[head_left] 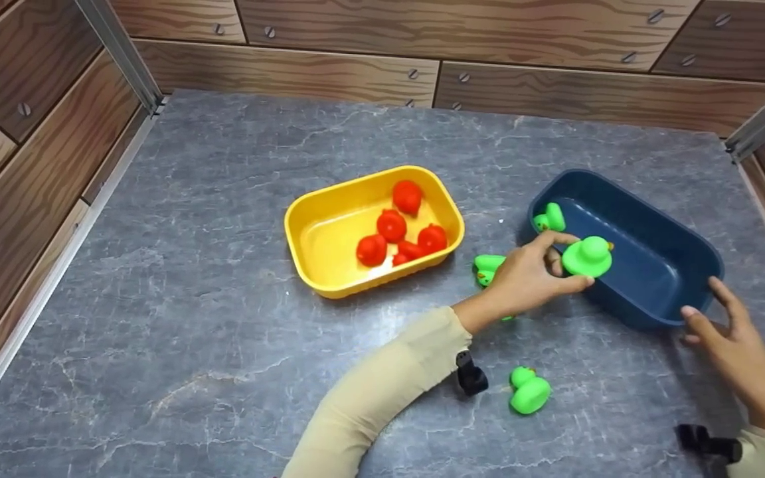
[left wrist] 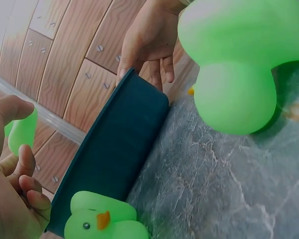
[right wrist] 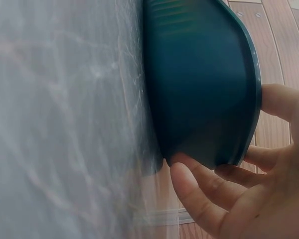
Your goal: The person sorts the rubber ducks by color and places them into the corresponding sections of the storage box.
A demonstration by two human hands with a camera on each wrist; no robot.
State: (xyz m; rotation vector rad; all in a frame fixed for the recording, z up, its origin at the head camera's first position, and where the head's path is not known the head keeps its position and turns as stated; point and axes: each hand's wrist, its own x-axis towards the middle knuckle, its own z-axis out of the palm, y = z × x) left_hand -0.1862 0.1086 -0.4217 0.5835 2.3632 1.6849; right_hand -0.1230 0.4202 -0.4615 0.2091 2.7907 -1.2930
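My left hand (head_left: 528, 272) pinches a green rubber duck (head_left: 588, 257) between thumb and fingers, over the near wall of the dark blue bin (head_left: 648, 232). At the bin's near right corner, my right hand (head_left: 728, 338) holds the end, its fingers spread round the rim and outer wall (right wrist: 204, 89). One green duck (head_left: 550, 218) lies inside the bin at its left end. Another duck (head_left: 489, 265) is on the tabletop left of the bin, partly hidden by my left forearm. Nearer to me lies a further duck (head_left: 530, 390).
A yellow bin (head_left: 319, 279) with several red toys (head_left: 392, 226) stands left of the blue one. Wood-patterned panels (head_left: 329, 66) close off the back and sides of the grey marbled tabletop (head_left: 157, 265). Black wrist mounts (head_left: 470, 375) sit at both sleeves.
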